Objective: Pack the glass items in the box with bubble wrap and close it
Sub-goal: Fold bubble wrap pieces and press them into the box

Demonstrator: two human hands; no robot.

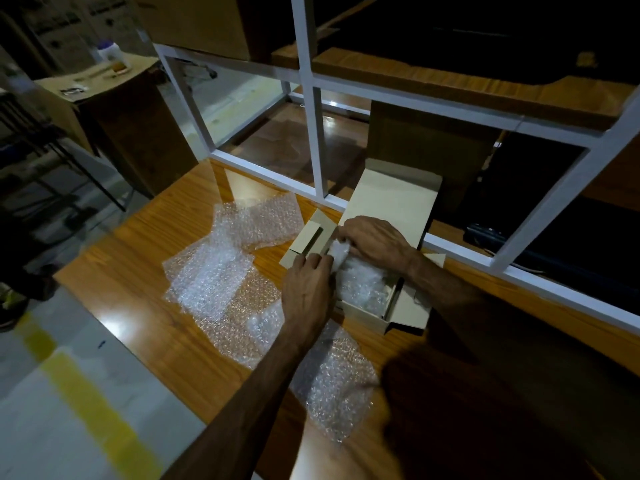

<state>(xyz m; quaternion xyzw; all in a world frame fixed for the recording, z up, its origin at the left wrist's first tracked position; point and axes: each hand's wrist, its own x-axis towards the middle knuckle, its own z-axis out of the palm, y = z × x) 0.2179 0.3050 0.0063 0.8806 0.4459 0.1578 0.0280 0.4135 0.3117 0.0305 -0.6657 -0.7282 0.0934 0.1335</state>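
Tucking white bubble-wrapped bundle (pixel 338 252) into small brown cardboard box (pixel 367 315) | left hand (pixel 306 289) and right hand (pixel 375 239) both pinching bundle | might slip, glass could crack

White bottle (pixel 111 53) stands on far cardboard box (pixel 114 98).

A glossy wooden table (pixel 145 282) is seen bearing an open cardboard box (pixel 367 315) near its far edge. Several loose sheets of bubble wrap (pixel 214 271) are spread flat on the tabletop, left of the box and in front of it.
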